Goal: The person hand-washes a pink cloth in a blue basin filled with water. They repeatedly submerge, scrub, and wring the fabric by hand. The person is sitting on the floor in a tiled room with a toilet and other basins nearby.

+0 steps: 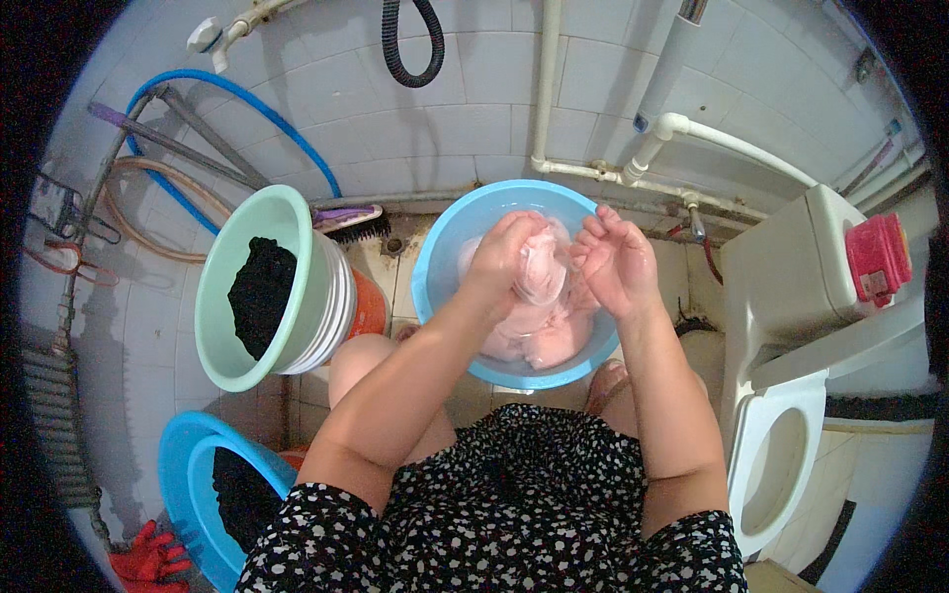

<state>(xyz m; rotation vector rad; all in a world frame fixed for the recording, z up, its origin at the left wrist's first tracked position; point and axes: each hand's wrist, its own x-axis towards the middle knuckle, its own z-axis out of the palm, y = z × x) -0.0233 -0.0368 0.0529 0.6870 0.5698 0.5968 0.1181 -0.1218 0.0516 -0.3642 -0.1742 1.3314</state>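
A light blue basin (423, 282) stands on the floor between my legs, with soaked pale pink cloth (539, 331) in water inside it. Bunched in my left hand (506, 259), part of that cloth is raised above the rest, the fingers closed around it. My right hand (620, 265) is held just to the right of the bunch, over the basin's right side. Its palm is turned up with the fingers loosely curled, and nothing shows in the palm. Whether its lower edge touches the wet cloth is hard to see.
To the left, a pale green basin (210, 326) with black cloth (262, 296) rests on stacked buckets. Nearer is a blue basin (188, 494) with dark cloth, beside red rubber gloves (148, 558). A scrub brush (351, 219) lies by the wall. A toilet (781, 465) stands right.
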